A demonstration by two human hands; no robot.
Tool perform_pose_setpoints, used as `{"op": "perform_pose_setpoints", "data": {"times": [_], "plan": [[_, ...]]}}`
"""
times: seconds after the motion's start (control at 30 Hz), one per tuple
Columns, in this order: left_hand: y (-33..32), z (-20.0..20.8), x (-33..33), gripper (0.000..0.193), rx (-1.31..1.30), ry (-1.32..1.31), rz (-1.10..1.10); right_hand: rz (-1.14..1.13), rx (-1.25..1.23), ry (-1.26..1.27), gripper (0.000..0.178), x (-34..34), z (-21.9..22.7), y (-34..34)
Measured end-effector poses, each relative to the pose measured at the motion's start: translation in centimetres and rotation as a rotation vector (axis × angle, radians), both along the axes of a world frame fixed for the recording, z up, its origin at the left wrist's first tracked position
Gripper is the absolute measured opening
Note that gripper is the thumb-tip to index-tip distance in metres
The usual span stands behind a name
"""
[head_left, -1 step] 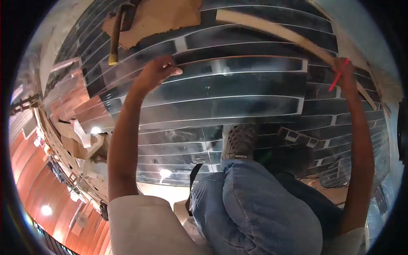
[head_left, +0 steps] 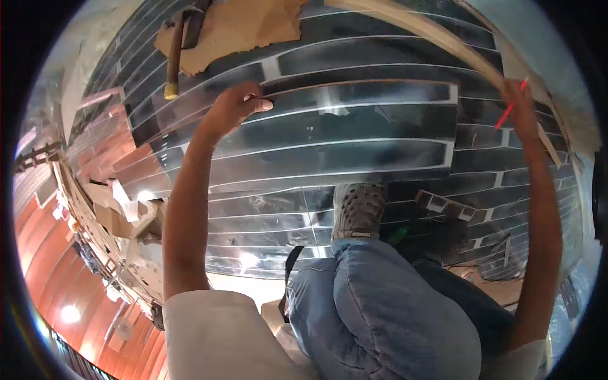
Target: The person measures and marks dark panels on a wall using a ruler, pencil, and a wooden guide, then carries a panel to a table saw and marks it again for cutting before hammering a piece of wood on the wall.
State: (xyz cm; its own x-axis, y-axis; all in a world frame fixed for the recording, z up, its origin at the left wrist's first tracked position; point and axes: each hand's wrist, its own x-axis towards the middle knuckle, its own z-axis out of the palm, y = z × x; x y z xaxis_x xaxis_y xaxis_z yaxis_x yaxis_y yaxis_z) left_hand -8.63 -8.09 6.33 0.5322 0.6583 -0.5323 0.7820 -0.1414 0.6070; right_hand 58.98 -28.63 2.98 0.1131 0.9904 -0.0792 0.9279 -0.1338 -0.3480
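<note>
Black, glossy and crossed by pale lines, a tile-patterned panel [head_left: 380, 123] lies mid-view just beyond a grey perforated clog [head_left: 359, 209], over similarly patterned sheeting [head_left: 266, 209]. At its far edge the left hand [head_left: 237, 109] has thumb and fingers curled close together, though whether that grip grasps the panel cannot be told, while the right hand [head_left: 520, 111] clasps a slim red stick [head_left: 503, 118] where a long wooden strip [head_left: 437, 43] meets it. Farther off, a hammer [head_left: 173, 73] lies partly over torn cardboard [head_left: 253, 31].
</note>
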Motion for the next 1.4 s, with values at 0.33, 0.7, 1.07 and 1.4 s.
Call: {"op": "perform_pose_setpoints", "data": {"times": [0.33,0.7,1.07,1.4], "plan": [[0.8,-4.0,-1.1,0.035,0.267,0.012,0.04,0.1,0.144,-0.066,0.04,-11.2,7.3,0.5],[-8.3,-4.2,-0.7,0.014,0.893,-0.195,0.058,0.209,0.056,0.131,0.044,-22.9,2.3,-8.4],[-15.9,-5.8,3.8,0.04,0.938,-0.051,0.004,0.116,0.034,0.177,0.049,-23.6,0.1,-11.7],[-14.8,-7.2,4.6,0.037,1.063,0.002,-0.125,0.034,0.0,0.045,0.059,-15.6,-1.0,-18.0]]}}
